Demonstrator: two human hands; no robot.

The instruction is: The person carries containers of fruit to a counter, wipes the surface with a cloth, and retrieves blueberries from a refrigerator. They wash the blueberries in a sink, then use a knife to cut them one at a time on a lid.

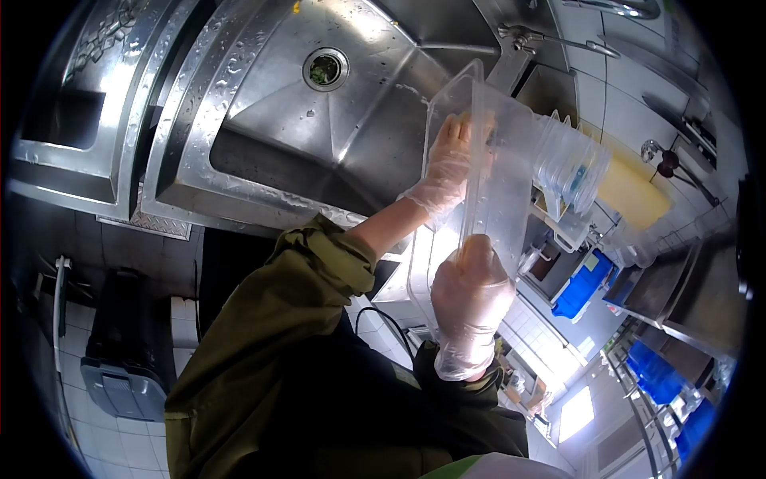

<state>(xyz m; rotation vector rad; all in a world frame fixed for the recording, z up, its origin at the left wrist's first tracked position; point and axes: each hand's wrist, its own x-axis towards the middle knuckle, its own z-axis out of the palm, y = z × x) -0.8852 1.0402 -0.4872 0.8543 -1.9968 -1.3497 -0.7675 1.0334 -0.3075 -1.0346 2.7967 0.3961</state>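
A large clear plastic food container [504, 180] is tilted up at the right edge of the sink, its rim running between my hands. My left hand [448, 164], in a thin see-through glove, reaches to its upper part with bent fingers on the rim and wall; part of the hand shows through the plastic. Lower down, my right hand [475, 295], gloved the same way, is closed around the near rim. The stainless steel sink [271, 152] lies to the left, wet, with green scraps in its drain [325, 69].
Clear containers [570, 164] are stacked right of the sink beside a yellow board [634, 188]. A tap [550, 38] and wall-hung knives [658, 64] are at upper right. A blue bin [582, 287] sits farther right. At lower left stands a dark trash bin [124, 387].
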